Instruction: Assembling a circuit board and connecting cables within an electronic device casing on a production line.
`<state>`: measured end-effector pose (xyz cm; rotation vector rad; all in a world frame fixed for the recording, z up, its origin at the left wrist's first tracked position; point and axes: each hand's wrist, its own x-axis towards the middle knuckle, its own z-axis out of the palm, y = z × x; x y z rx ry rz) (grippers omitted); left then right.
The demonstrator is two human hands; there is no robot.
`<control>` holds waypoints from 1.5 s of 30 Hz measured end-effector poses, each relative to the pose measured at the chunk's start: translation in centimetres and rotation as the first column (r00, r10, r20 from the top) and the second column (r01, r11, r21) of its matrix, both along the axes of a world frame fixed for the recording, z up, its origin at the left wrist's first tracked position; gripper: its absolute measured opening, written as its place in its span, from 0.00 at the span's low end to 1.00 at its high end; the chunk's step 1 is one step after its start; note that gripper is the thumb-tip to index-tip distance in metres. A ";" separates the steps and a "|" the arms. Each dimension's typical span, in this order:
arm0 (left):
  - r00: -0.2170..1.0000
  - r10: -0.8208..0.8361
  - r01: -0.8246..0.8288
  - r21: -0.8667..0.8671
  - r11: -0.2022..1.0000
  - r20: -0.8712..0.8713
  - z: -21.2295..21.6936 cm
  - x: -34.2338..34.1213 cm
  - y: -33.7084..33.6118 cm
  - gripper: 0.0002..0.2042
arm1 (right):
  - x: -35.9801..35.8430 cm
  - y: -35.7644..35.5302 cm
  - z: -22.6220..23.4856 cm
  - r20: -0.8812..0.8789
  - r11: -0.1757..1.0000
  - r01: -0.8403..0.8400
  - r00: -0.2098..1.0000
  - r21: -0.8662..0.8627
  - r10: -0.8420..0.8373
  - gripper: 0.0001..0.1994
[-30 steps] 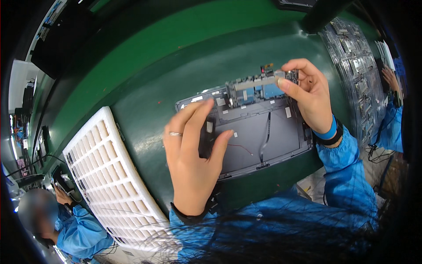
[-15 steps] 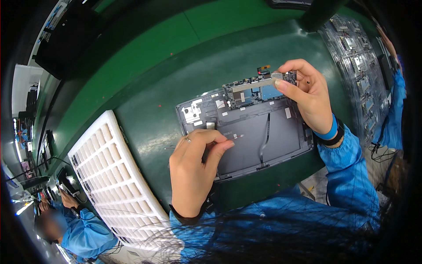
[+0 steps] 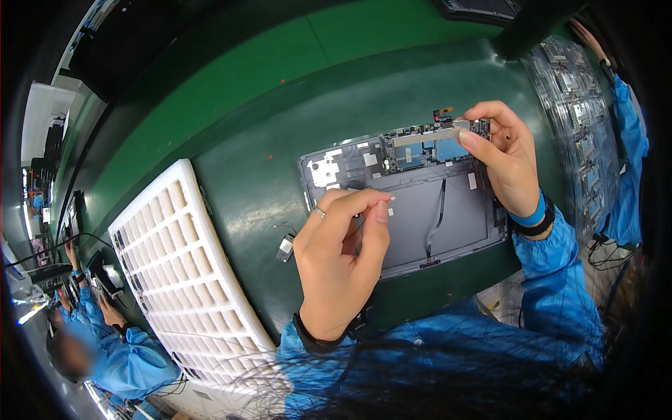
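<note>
A grey open device shell [image 3: 420, 217] lies on the dark green mat [image 3: 266, 161]. A circuit board [image 3: 420, 148] sits along its far edge, and a thin black cable [image 3: 437, 210] runs down the grey panel. My right hand [image 3: 507, 161] pinches the right end of a pale strip [image 3: 427, 135] lying across the board. My left hand [image 3: 339, 266] hovers over the shell's left part with thumb and forefinger pressed together; I can make out nothing between them.
A white grid tray [image 3: 182, 280] lies to the left of the shell. A small part with thin wires [image 3: 285, 246] rests on the mat between them. Stacked clear trays of boards [image 3: 574, 105] stand at the right, beside a co-worker's blue sleeve [image 3: 630, 140]. Another person [image 3: 119, 350] works at lower left.
My left hand lay flat with spread fingers on the shell's left part; it has lifted, curled and closed into a pinch. My right hand stays at the board's right end.
</note>
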<state>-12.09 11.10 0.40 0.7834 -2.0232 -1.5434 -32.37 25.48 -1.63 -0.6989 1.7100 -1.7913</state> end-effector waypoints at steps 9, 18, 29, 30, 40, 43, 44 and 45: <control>0.993 -0.025 0.041 -0.134 0.990 0.116 -1.7 -0.1 -0.2 0.04 | -0.4 0.4 -0.3 0.056 0.991 -0.113 0.992 -0.079 0.117 0.14; 0.989 -0.065 0.088 -0.167 0.982 0.136 -1.4 -0.1 0.1 0.04 | -0.1 0.5 0.0 0.033 0.991 -0.125 0.991 -0.045 0.126 0.14; 0.995 -0.041 0.050 -0.098 0.994 0.094 -1.4 -0.2 -0.1 0.03 | -0.3 0.5 -0.2 0.024 0.992 -0.116 0.993 -0.042 0.118 0.14; 0.995 -0.039 0.047 -0.094 0.994 0.091 -1.5 -0.2 0.0 0.04 | -0.2 0.5 -0.3 0.010 0.992 -0.120 0.993 -0.043 0.120 0.14; 0.987 -0.074 0.105 -0.225 0.969 0.139 -1.7 -0.2 -0.3 0.04 | 0.0 0.5 -0.3 -0.077 0.992 -0.109 0.992 -0.061 0.104 0.12; 0.984 -0.069 0.108 -0.248 0.963 0.162 -1.8 -0.2 -0.2 0.04 | 0.0 0.5 -0.3 -0.066 0.991 -0.114 0.992 -0.071 0.109 0.12; 0.983 -0.068 0.112 -0.263 0.958 0.172 -1.9 -0.1 -0.2 0.04 | 0.0 0.5 -0.3 -0.085 0.989 -0.129 0.989 -0.070 0.123 0.12; 0.981 -0.067 0.116 -0.278 0.954 0.181 -1.9 0.0 -0.2 0.04 | -0.1 0.6 -0.4 -0.103 0.987 -0.145 0.985 -0.069 0.138 0.11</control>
